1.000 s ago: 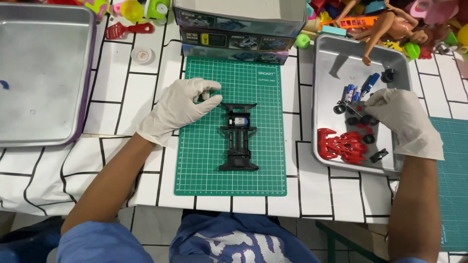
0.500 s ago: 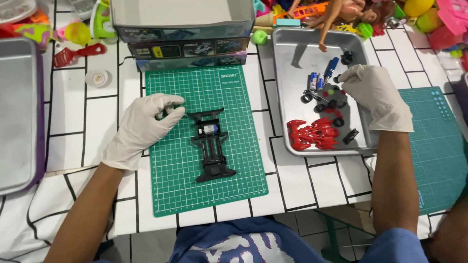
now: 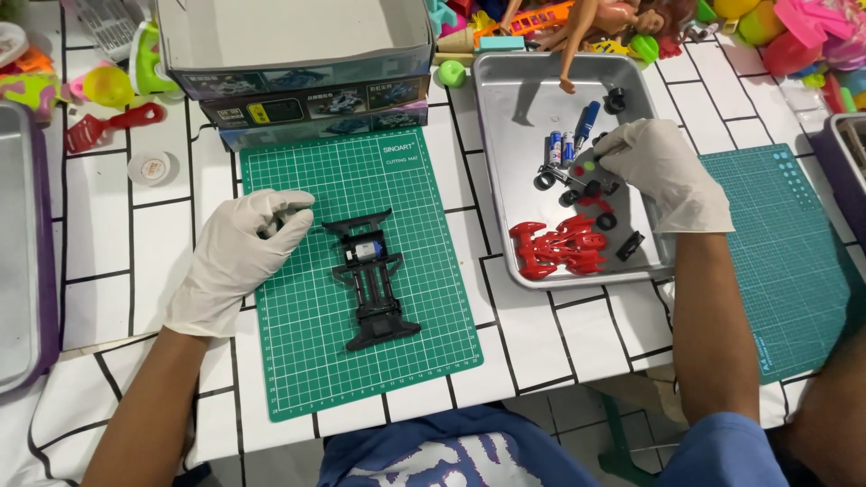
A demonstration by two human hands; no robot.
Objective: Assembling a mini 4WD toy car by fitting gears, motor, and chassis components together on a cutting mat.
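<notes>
Surface: white tablecloth (image 3: 153, 243) with a black brick-line pattern is seen from above, spread over the table.
Left hand: left hand (image 3: 239, 257), in a white glove, is laid on the left part of the green cutting mat (image 3: 298, 352); the fingers are curled around a small dark part that is mostly hidden, so its kind cannot be told.
Right hand: right hand (image 3: 663, 171), also gloved, is lowered into the steel tray (image 3: 514, 99); the fingertips are pinched together over a cluster of small black wheels (image 3: 577, 185), though whether one is actually gripped cannot be told.
Chassis: black toy car chassis (image 3: 370, 280) is laid lengthwise in the middle of the mat, just beside the left hand and apart from it, with a small blue-and-silver motor seated near its upper end.
Tray contents: red car body shell (image 3: 559, 248) is placed at the tray's near edge; blue batteries (image 3: 561, 144) are lying beside the wheels, and a blue-handled screwdriver (image 3: 588, 122) is set just above them.
Behind the mat: an open kit box (image 3: 298, 63) is set touching the mat's far edge.
Further out: a second green mat (image 3: 785, 252) is laid to the right of the tray; bright plastic toys (image 3: 794, 36) are scattered along the far edge.
</notes>
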